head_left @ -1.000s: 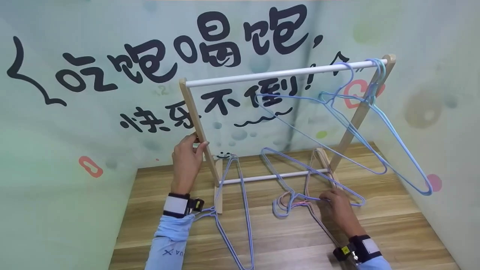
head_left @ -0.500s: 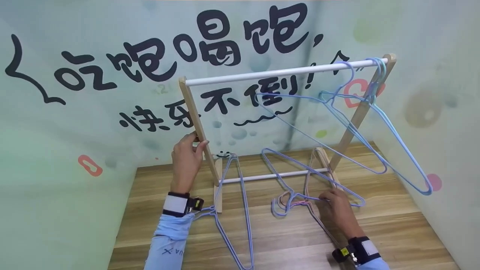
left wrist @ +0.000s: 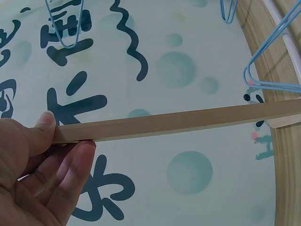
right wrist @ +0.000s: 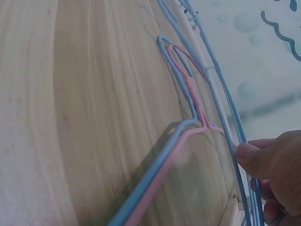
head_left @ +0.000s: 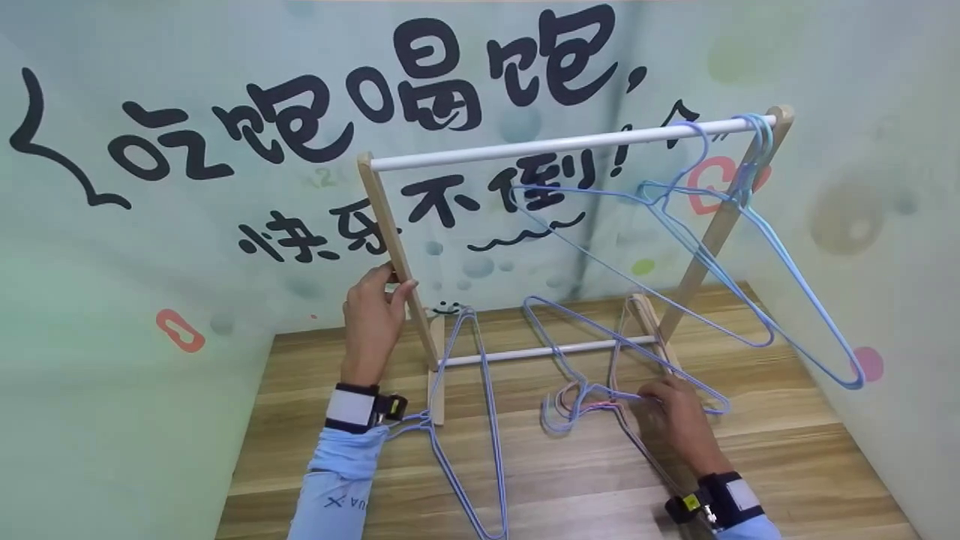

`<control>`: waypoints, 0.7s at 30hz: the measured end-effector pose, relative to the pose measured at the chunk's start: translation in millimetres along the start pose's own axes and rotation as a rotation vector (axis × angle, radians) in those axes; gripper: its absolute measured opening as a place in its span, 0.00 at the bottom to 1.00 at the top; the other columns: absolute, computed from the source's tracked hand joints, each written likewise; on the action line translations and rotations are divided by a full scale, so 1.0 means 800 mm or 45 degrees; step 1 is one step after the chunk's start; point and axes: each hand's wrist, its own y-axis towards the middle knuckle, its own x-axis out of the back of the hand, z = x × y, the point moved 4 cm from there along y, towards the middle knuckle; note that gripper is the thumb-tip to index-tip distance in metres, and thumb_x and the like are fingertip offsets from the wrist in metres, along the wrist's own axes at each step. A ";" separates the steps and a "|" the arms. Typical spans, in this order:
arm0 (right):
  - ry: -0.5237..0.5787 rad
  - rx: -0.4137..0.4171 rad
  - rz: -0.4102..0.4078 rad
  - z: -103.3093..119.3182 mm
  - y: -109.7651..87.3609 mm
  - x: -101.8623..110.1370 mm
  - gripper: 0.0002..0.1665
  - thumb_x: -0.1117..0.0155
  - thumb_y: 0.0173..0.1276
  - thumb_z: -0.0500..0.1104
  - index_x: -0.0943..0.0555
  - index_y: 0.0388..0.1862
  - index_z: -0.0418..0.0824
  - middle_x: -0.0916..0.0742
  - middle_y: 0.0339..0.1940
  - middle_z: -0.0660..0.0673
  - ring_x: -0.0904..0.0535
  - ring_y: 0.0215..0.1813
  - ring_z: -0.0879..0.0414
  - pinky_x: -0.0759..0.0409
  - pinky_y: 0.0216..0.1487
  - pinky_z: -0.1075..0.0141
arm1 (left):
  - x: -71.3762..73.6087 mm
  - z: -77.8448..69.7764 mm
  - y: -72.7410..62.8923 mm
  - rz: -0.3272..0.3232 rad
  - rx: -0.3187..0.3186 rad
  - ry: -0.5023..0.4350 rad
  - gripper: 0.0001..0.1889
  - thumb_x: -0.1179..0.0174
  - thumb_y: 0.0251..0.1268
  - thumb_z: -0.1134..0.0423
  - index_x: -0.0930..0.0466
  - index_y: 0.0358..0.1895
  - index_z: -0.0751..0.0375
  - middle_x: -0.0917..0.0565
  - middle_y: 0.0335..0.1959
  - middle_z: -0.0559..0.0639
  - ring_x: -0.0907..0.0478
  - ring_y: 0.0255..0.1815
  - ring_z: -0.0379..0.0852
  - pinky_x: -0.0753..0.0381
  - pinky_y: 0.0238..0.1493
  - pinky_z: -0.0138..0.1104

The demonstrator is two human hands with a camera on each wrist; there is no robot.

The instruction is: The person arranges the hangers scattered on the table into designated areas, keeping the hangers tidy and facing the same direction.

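My left hand (head_left: 373, 322) grips the left wooden post (head_left: 385, 229) of a small clothes rack, thumb in front and fingers behind. In the left wrist view the same post (left wrist: 164, 124) lies between thumb and fingertips. My right hand (head_left: 679, 416) pinches the thin wire of a blue clothes hanger (right wrist: 218, 104), low by the rack's right foot. Beneath it lie a pink hanger (right wrist: 164, 172) and another blue one, side by side on the wooden surface. Several blue hangers (head_left: 784, 259) hang at the right end of the white upper rod (head_left: 510, 153).
More blue hangers (head_left: 491, 420) lean over the left end of the white lower rod (head_left: 517, 357), close to my left wrist. The rack stands on a wood-grain tabletop (head_left: 585, 480). A printed wall (head_left: 187, 247) rises behind and at both sides.
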 end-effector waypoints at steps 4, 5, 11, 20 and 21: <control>-0.005 0.005 0.009 0.003 0.002 0.003 0.16 0.27 0.51 0.18 0.14 0.33 0.34 0.17 0.32 0.44 0.21 0.36 0.48 0.22 0.38 0.51 | 0.000 0.000 0.000 0.007 0.008 0.003 0.17 0.37 0.72 0.56 0.17 0.52 0.67 0.14 0.43 0.58 0.12 0.35 0.52 0.15 0.41 0.48; -0.010 0.007 0.009 0.004 0.003 0.005 0.16 0.27 0.51 0.18 0.14 0.33 0.34 0.17 0.32 0.44 0.21 0.36 0.48 0.22 0.37 0.51 | 0.000 -0.001 0.000 0.009 0.010 0.002 0.17 0.37 0.72 0.56 0.17 0.52 0.67 0.14 0.43 0.58 0.12 0.35 0.52 0.16 0.41 0.48; -0.033 0.040 -0.021 0.009 0.007 0.010 0.16 0.25 0.51 0.19 0.14 0.33 0.35 0.18 0.31 0.45 0.22 0.34 0.49 0.22 0.34 0.53 | -0.001 -0.001 0.000 0.016 0.012 -0.008 0.19 0.37 0.71 0.54 0.17 0.53 0.67 0.14 0.44 0.59 0.12 0.36 0.52 0.15 0.40 0.48; -0.045 0.032 -0.064 0.018 0.013 0.018 0.15 0.24 0.51 0.20 0.14 0.33 0.36 0.19 0.31 0.45 0.22 0.34 0.47 0.24 0.34 0.52 | 0.000 -0.002 0.000 0.006 0.005 -0.007 0.16 0.36 0.71 0.56 0.17 0.51 0.67 0.15 0.43 0.58 0.13 0.35 0.52 0.15 0.39 0.47; -0.041 0.038 -0.071 0.018 0.013 0.018 0.15 0.24 0.51 0.21 0.14 0.33 0.36 0.19 0.31 0.45 0.22 0.34 0.48 0.23 0.34 0.52 | 0.000 -0.003 -0.001 -0.002 -0.009 -0.008 0.15 0.36 0.71 0.57 0.17 0.50 0.67 0.15 0.43 0.58 0.13 0.34 0.52 0.15 0.39 0.47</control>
